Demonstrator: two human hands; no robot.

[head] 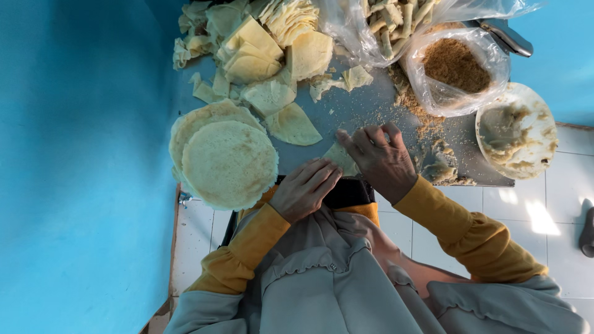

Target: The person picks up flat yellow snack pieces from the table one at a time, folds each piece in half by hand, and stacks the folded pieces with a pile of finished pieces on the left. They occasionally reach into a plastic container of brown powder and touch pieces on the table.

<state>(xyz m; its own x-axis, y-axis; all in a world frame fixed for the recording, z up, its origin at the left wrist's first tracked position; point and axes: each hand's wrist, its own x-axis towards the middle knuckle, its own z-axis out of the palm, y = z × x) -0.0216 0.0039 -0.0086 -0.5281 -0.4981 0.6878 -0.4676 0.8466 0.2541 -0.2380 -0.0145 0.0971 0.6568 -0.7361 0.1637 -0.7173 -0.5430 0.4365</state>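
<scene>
Pressing both hands, left (pixel 303 188) and right (pixel 378 158), flat with fingers relaxed on a small wrapper piece (pixel 342 159) at the desk (pixel 359 108) edge, probably pinning it. Keeping the round wrapper stack (pixel 226 161) just left, crumb bag (pixel 455 68) and paste bowl (pixel 516 130) right, presumably within reach.

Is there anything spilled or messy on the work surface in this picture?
Yes. Brown crumbs lie spilled on the grey tray beside the open plastic bag of crumbs. Torn wrapper scraps are scattered nearby. The right hand and left hand press a wrapper piece.
</scene>
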